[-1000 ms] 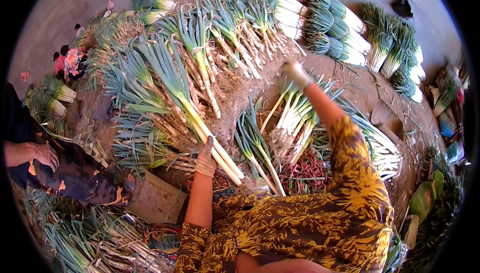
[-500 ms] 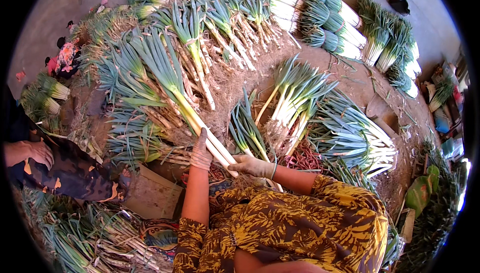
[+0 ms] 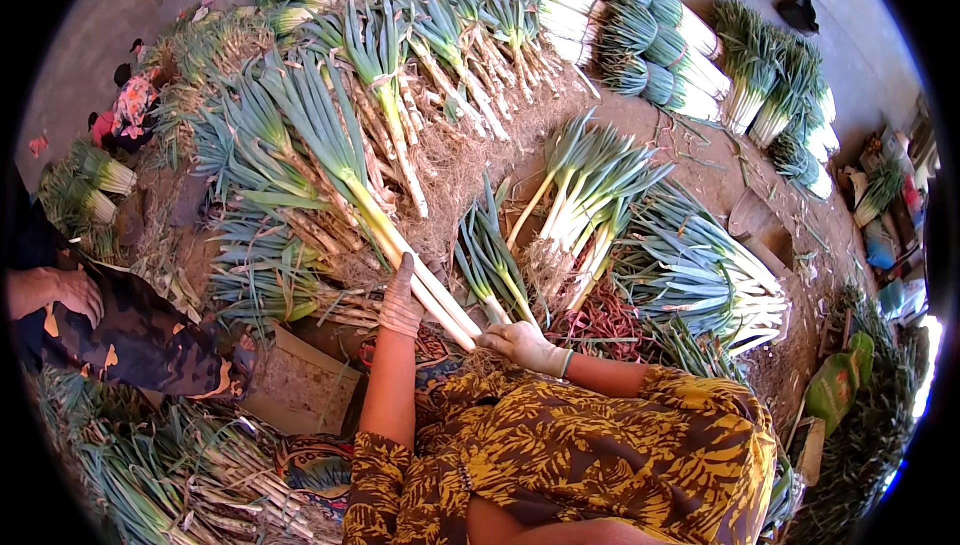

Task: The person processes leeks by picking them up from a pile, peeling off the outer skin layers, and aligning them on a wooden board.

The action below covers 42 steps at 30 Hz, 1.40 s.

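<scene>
My left hand (image 3: 402,307), in a pale glove, is wrapped round the white stalks of large green onions (image 3: 428,290), whose leaves slant up to the far left. Beside their root ends, my gloved right hand (image 3: 527,347) is closed, its fingers curled; what it grips, if anything, is hidden. Loose roots hang just below these ends. Just beyond my right hand lie a few trimmed green onions (image 3: 493,255). A fuller pile of white-stalked green onions (image 3: 572,200) rests farther out.
Unpeeled green onions (image 3: 300,235) lie at the left, with more behind. Red ties (image 3: 605,323) sit right of my hand, near another pile of green onions (image 3: 710,265). Tied bundles (image 3: 670,45) stand at the back. At the left are another person's hand (image 3: 75,293) and patterned trouser leg.
My right hand has slid right and slightly down, from the lower stalks to beside the root ends. My left hand keeps its hold, almost unmoved.
</scene>
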Tool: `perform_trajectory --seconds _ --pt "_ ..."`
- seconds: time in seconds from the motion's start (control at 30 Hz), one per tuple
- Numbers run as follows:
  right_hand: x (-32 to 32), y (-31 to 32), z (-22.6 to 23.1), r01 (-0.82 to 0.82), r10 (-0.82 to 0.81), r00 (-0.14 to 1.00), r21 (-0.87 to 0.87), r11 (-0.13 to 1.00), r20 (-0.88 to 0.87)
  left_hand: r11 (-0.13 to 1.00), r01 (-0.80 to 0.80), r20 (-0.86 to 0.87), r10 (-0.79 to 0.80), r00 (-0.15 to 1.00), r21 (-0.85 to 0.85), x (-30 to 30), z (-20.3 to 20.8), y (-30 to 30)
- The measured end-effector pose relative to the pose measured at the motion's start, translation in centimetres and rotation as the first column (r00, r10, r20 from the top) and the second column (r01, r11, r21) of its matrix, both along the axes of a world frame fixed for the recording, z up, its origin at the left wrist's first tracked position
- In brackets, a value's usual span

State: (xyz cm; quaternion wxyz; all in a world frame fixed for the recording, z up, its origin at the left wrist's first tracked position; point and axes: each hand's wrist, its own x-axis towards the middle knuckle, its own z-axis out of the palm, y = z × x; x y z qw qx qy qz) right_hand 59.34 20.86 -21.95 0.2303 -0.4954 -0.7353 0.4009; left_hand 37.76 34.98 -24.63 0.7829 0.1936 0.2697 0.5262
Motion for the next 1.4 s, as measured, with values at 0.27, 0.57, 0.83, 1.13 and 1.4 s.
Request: perform_trajectory --seconds 0.27,0.57,0.83,1.13,1.4 --pt "5.6 -1.1 -5.6 0.063 0.091 0.795 -0.232 0.971 0.599 1.000 0.006 -0.052 -0.008 0.999 -0.023 0.3 0.5 0.0" --pt "-1.0 5.0 0.0 0.123 -0.124 0.992 -0.083 0.989 -0.013 1.000 0.017 -0.016 -0.017 1.000 -0.006 -0.3 -0.3 0.3" --pt "-3.7 4.3 -2.2 0.061 -0.116 0.981 -0.322 0.945 -0.153 1.000 0.010 0.004 -0.010 1.000 -0.012 0.0 0.0 0.1" --pt "1.2 -0.7 -1.5 0.029 -0.001 0.974 -0.121 0.992 0.226 1.000 0.004 -0.042 -0.005 0.999 -0.007 0.3 0.0 0.1" --pt "8.6 -4.1 -8.5 -0.064 0.231 0.792 -0.299 0.952 0.565 1.000 0.016 -0.017 -0.016 1.000 -0.009 0.2 -0.3 0.3"
